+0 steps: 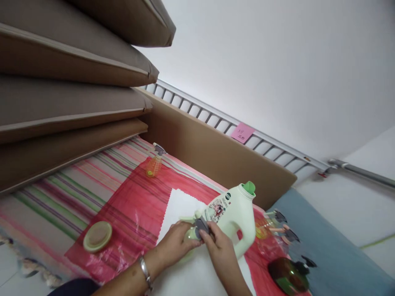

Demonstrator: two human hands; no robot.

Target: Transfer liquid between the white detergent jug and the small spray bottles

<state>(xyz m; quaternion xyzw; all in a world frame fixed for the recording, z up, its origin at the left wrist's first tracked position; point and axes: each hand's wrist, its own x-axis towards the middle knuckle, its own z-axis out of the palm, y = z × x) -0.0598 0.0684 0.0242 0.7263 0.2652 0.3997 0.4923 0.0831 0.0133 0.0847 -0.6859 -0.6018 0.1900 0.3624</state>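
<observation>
A small spray bottle (pixel 191 234) with a dark grey and pale green trigger head (pixel 202 224) is held between my hands. My left hand (pixel 176 243), with a silver bracelet at the wrist, is closed around the neck and upper body of this bottle. The fingers of my right hand (pixel 218 242) are closed on its trigger head. Just behind them stands a large pale green jug (pixel 236 209) with a floral label, a handle and a green cap. Under the hands lies a white sheet with a scalloped edge (pixel 179 201). The lower part of the bottle is partly hidden.
A yellowish spray bottle (pixel 154 164) stands on red plastic (pixel 129 205) over a striped cloth (pixel 61 201). A round lid (pixel 98 236) lies left. More spray bottles (pixel 268 228) and a brown pump bottle (pixel 288 274) are right. Stacked cushions (pixel 74 98) overhang the left; a board (pixel 210 152) stands behind.
</observation>
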